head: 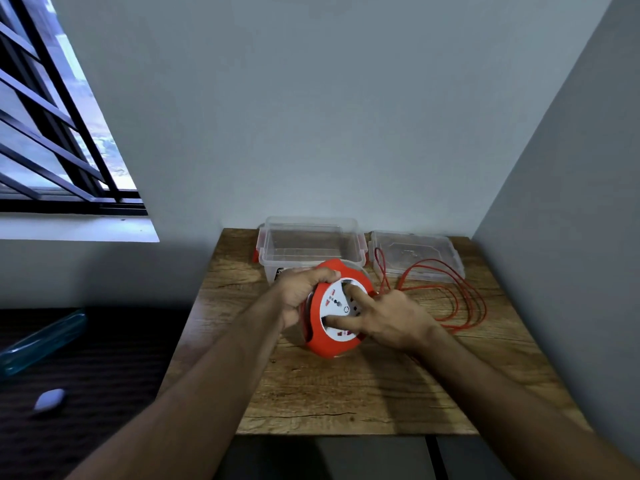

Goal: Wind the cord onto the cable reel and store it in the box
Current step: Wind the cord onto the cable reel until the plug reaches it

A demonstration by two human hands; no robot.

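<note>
A wooden worktop (346, 393) sits in a grey-walled corner beside a barred window (52, 133), and the red reel (320, 337) is at its middle, tipped on edge just in front of the clear box (277, 252). The left hand (299, 289) has its grip clenched around the reel's upper rim, while the right hand (391, 318) is grasping nothing, two straight fingers pressing the reel's white face. Right of the reel, the cord (460, 292) lies in loose loops, reaching the lid (415, 251).
</note>
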